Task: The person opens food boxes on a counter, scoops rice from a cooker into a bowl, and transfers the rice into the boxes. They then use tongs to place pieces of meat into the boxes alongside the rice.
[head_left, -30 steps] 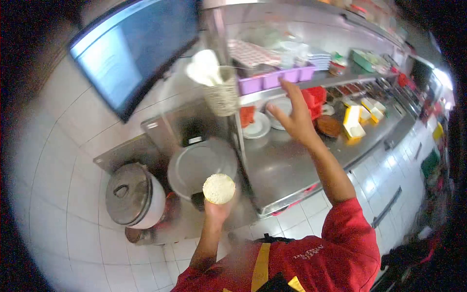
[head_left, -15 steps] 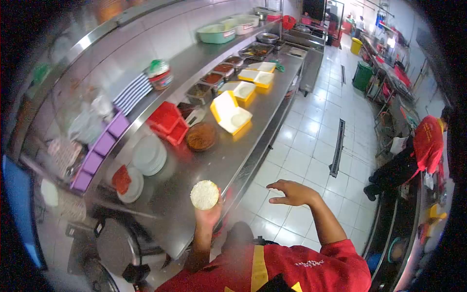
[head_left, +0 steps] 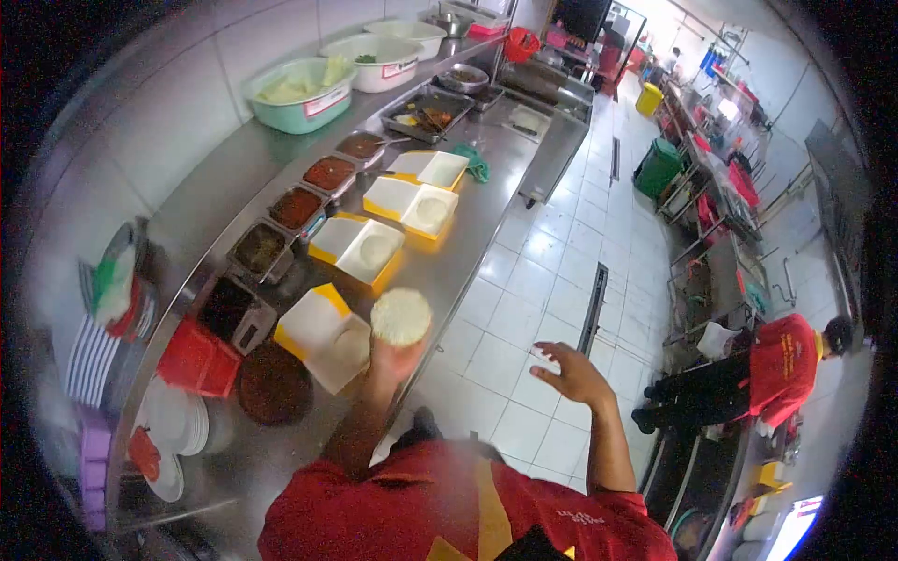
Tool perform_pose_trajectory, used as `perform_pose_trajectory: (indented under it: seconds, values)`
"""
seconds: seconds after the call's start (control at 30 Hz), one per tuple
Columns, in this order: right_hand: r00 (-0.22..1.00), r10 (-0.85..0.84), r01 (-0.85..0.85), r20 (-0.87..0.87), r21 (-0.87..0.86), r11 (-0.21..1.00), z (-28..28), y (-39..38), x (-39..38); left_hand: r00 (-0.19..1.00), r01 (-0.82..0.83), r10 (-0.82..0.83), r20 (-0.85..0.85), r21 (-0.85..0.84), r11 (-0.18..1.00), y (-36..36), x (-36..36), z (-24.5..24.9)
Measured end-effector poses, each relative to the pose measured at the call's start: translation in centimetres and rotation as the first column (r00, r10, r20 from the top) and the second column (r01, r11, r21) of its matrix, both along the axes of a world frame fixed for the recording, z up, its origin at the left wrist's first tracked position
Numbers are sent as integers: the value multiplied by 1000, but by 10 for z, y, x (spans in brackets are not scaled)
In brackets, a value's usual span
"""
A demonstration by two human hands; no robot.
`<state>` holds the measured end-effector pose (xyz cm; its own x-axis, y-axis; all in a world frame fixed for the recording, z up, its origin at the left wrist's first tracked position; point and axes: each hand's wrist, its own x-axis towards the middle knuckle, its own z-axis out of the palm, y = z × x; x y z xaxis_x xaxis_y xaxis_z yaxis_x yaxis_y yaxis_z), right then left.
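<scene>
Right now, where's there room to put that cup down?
The cup might fit on the bare counter between the plates and left red sleeve, or beside the green cloth. Open boxes and sauce trays crowd together.

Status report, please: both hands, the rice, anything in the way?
Left hand holding cup of rice. Right hand open, empty. Nearest open box beside cup; no obstacle seen between.

Steel counter (head_left: 444, 266): open boxes (head_left: 370, 255), metal containers (head_left: 297, 208), white plates (head_left: 173, 423).

Beside your shiny metal counter (head_left: 438, 273), the floor (head_left: 505, 327) is glossy tile; on it sit matt paper boxes (head_left: 348, 245) and a smooth red plastic bin (head_left: 198, 357).
</scene>
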<state>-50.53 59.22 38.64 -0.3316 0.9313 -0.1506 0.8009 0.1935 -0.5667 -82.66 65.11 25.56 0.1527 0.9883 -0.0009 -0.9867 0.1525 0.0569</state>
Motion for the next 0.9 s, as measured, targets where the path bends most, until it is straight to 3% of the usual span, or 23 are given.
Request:
perform_pose_trajectory:
  seconds: [0.07,0.17,0.23,0.27,0.33,0.37,0.47,0.53,0.6,0.63,0.67,0.7,0.73,0.8,0.83,0.87,0.9]
  values:
    - [994,-96,90,-42,-119,989,12,43,6,994,-2,23,-106,187,982,72,12,-11]
    - [993,-59,39,-104,-186,982,-19,117,28,991,-20,34,-126,107,994,156,34,13]
    - [995,-16,-12,-102,-267,964,-41,172,40,996,-21,37,-83,186,982,210,46,-4]
    - [995,12,-40,-99,-284,958,-49,206,44,995,-51,66,-81,169,984,241,50,-19]
    - [995,61,-80,-79,-263,962,-62,282,51,999,-43,43,21,-9,999,303,55,-53]
    - [987,126,-147,-99,-244,959,-73,324,58,999,-32,30,-18,-135,990,329,58,-66]
    - [975,211,-224,-76,-262,939,-100,453,71,974,-222,215,-74,-113,968,393,80,-77]
    - [956,289,-274,39,-217,937,-103,534,65,959,-282,274,-69,-165,945,431,85,-88]
    - [933,359,-352,-12,-227,908,-106,604,53,908,-411,419,24,-151,899,463,89,-99]
    - [882,467,-471,-67,-131,872,-124,639,45,893,-441,449,19,-158,884,476,89,-101]
    - [818,564,-571,-115,-35,821,-148,671,35,685,-635,527,-503,-57,771,484,91,-104]
    - [839,531,-537,-120,-22,843,-165,692,16,260,-728,434,-863,120,675,486,97,-109]
    - [857,501,-505,-124,-8,863,-183,708,-7,252,-746,422,-871,103,658,488,102,-111]
    - [748,662,-617,-36,329,715,-236,735,-37,289,-829,480,-828,35,559,498,106,-105]
    - [722,690,-644,-42,323,693,-240,743,-54,271,-850,484,-832,30,527,501,108,-97]
    - [754,653,-636,-70,170,753,-243,748,-71,500,-834,600,-625,-161,527,504,110,-88]
    - [787,611,-612,-83,14,790,-244,753,-82,644,-765,688,-336,-320,559,506,112,-79]
